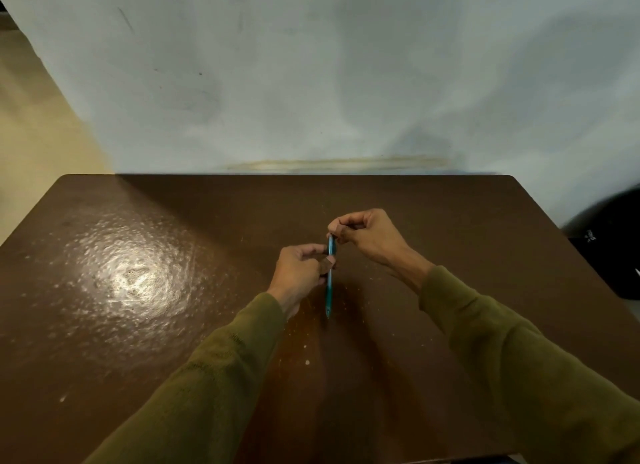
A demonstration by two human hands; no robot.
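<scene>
A slim teal pen (329, 290) is held roughly upright above the middle of a dark brown table (138, 307), its tip pointing down toward me. My left hand (300, 273) pinches the pen's barrel near its middle between thumb and fingers. My right hand (363, 235) has its fingers curled over the pen's top end, pinching it there. Both arms wear olive-green sleeves. The very top of the pen is hidden by my right fingers.
The table's far edge meets a pale grey-blue wall (329, 82). A bright glare patch lies on the table's left half. A black object (613, 241) stands off the table's right edge. Beige floor (31, 117) shows at the left.
</scene>
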